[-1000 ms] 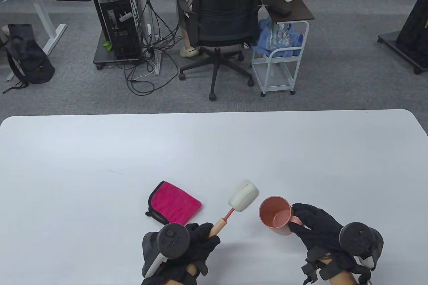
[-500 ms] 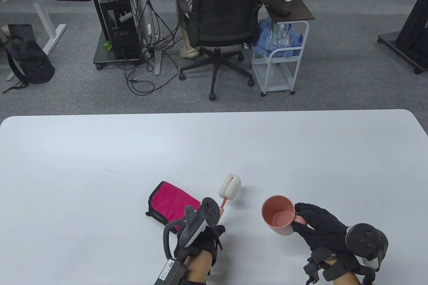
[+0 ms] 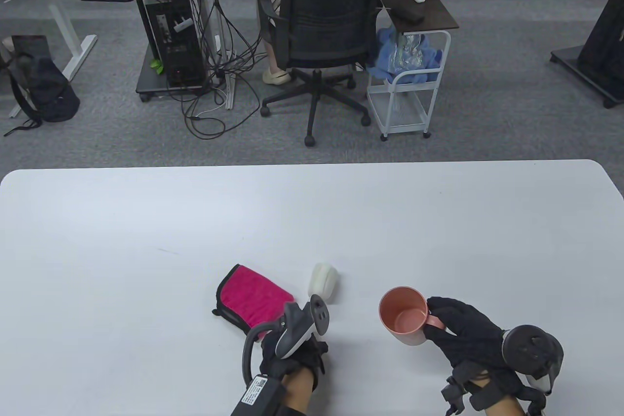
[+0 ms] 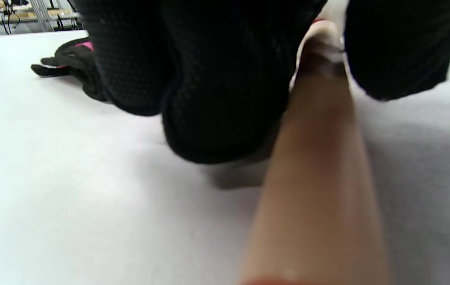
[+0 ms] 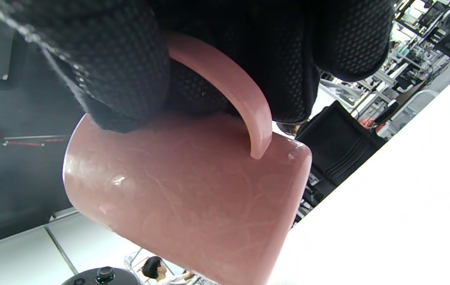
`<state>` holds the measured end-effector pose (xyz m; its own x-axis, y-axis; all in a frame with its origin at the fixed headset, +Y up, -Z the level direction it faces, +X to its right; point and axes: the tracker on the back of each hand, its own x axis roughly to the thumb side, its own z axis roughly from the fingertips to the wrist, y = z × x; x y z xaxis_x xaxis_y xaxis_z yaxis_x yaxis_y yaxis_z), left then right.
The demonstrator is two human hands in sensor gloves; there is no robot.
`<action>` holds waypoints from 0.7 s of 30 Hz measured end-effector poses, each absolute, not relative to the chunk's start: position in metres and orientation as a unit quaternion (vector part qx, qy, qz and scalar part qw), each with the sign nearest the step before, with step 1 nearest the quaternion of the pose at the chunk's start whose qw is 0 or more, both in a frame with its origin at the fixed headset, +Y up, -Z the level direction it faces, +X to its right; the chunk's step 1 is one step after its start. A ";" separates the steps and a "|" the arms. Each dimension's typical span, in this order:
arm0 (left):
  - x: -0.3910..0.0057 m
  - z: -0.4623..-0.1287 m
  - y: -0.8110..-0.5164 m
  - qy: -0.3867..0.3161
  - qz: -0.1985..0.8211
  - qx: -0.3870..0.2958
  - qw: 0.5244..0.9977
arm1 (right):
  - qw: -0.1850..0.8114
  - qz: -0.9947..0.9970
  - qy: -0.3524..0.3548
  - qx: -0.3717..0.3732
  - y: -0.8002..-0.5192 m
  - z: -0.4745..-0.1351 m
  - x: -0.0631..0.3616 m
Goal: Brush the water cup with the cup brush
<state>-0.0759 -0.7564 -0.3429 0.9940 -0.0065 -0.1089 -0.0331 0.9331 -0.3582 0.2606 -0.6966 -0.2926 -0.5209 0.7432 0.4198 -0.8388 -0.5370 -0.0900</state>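
Observation:
My left hand (image 3: 297, 355) grips the tan handle (image 4: 320, 178) of the cup brush, which runs between my gloved fingers (image 4: 217, 99) and thumb. The tracker hides the handle in the table view. The brush's white sponge head (image 3: 323, 279) lies low over the table, pointing away from me. My right hand (image 3: 448, 326) holds the pink water cup (image 3: 403, 316) by its handle (image 5: 233, 91), with the mouth facing up. The cup also fills the right wrist view (image 5: 185, 198). The sponge head is left of the cup and apart from it.
A folded magenta cloth with black trim (image 3: 253, 301) lies on the white table (image 3: 312, 211) just left of the brush; it also shows in the left wrist view (image 4: 74, 59). An office chair (image 3: 321, 35) and a small cart (image 3: 409, 89) stand beyond the table's far edge.
My left hand has rolled over and moved right, so the tracker now stands on edge. The sponge head swung left, away from the cup, and dropped toward the table. The cup barely moved.

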 end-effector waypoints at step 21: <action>-0.157 -0.376 -0.792 0.110 0.087 -0.251 0.958 | 0.463 0.863 -0.119 0.163 -0.699 -0.296 0.257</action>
